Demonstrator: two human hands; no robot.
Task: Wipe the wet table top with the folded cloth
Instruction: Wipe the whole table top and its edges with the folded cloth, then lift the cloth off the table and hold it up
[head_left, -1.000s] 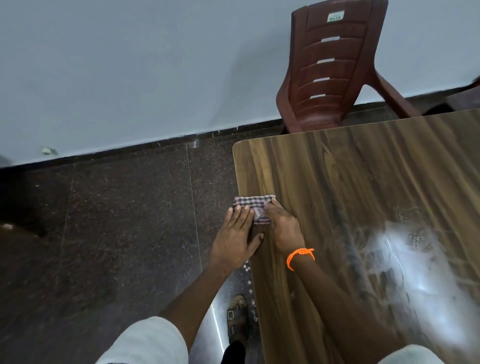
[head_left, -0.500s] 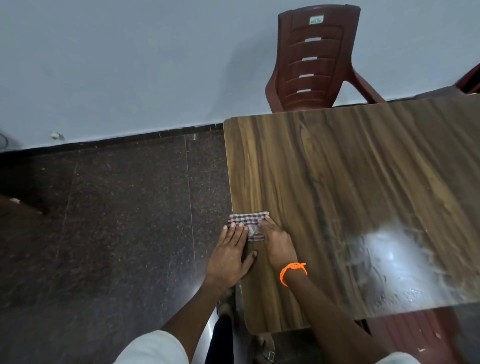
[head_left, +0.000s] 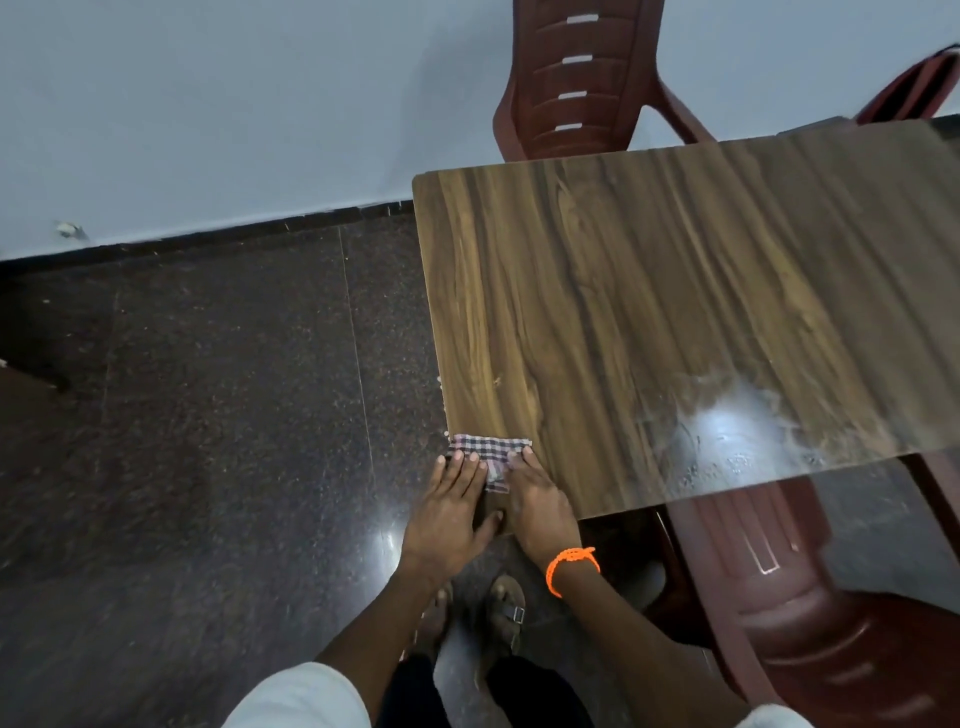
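Note:
A small folded checked cloth (head_left: 491, 452) lies at the near left corner of the wooden table top (head_left: 649, 312). My left hand (head_left: 447, 512) presses flat on its left part, fingers straight, palm hanging past the table's left edge. My right hand (head_left: 540, 501), with an orange wrist band, presses flat on the cloth's right part. A wet, shiny patch (head_left: 727, 436) shows on the table near its front edge, to the right of my hands.
A dark red plastic chair (head_left: 582, 78) stands against the wall behind the table. Another red chair (head_left: 810, 597) sits at the near right, partly under the table. My sandalled feet (head_left: 498, 618) stand on the dark stone floor (head_left: 208, 441).
Both hands have drawn the cloth toward me along the table's left edge, down to the near corner. The view has pulled back, showing the table's front edge and the near chair.

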